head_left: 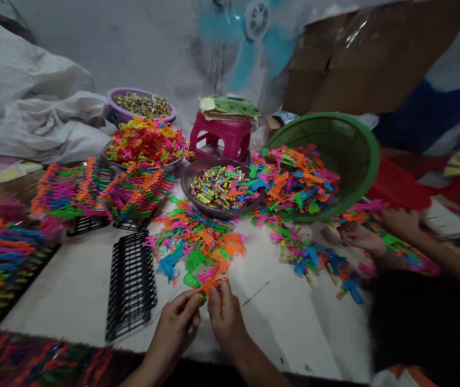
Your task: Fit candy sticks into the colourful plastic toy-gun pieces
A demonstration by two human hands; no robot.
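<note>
Near the table's front edge, my left hand (177, 325) and my right hand (226, 317) meet with fingers pinched. Between them is an orange plastic toy gun (214, 278), gripped by my right hand. My left fingertips close on a small patterned tube (202, 294) at the toy's near end; most of it is hidden. Just beyond lies a loose heap of bright plastic toy guns (201, 242) in green, orange, pink and blue. Behind the heap, a dark bowl (189, 201) holds small wrapped tubes (216, 185).
Black wire racks (131, 285) stand to the left, near racks filled with toys (74, 191). A green basket (369, 161) lies tipped, spilling toys. At right, a co-worker's hands (362, 239) are near blue toys with tubes (318, 258). Behind are a pink stool (224, 131) and fan (256, 24).
</note>
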